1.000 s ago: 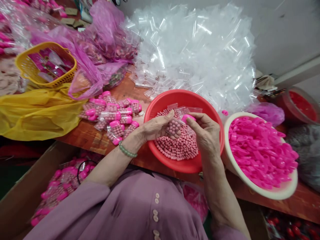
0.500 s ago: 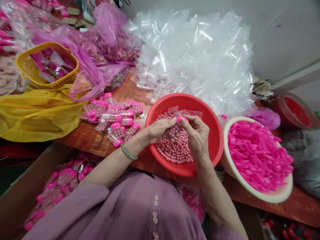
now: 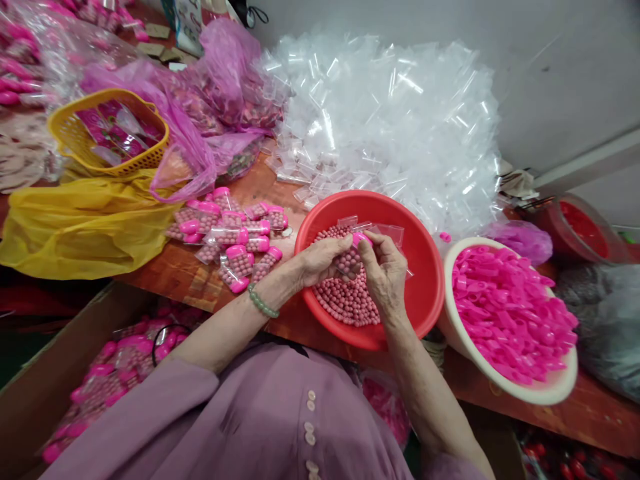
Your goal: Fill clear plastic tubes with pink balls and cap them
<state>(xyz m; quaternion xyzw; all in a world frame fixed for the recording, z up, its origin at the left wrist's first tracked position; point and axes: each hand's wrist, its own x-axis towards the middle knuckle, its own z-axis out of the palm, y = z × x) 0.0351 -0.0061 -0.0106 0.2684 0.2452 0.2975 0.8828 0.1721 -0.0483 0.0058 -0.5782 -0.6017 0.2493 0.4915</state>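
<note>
Over the red basin (image 3: 425, 293), both my hands are closed on one small clear packet of pink beads (image 3: 349, 260). My left hand (image 3: 323, 259) grips the packet's clear body from the left. At its top, the thumb and fingers of my right hand (image 3: 387, 270) pinch a bright pink plastic cap (image 3: 359, 238). Loose pink beads (image 3: 345, 300) lie in the basin beneath, with a few flat clear sleeves (image 3: 390, 233) against its far side. Parts of the packet are hidden by my fingers.
Capped bead packets (image 3: 240, 233) lie left of the basin. A cream basin (image 3: 570, 373) of pink caps stands at right. Behind rises a heap of clear sleeves (image 3: 390, 113). A yellow basket (image 3: 75, 157) and yellow bag (image 3: 85, 227) sit at left; a carton (image 3: 60, 353) of packets stands below.
The view has shifted slightly. My right hand has moved a little closer to my left, and its fingers have turned on the pink cap. Both hands keep hold of the packet.
</note>
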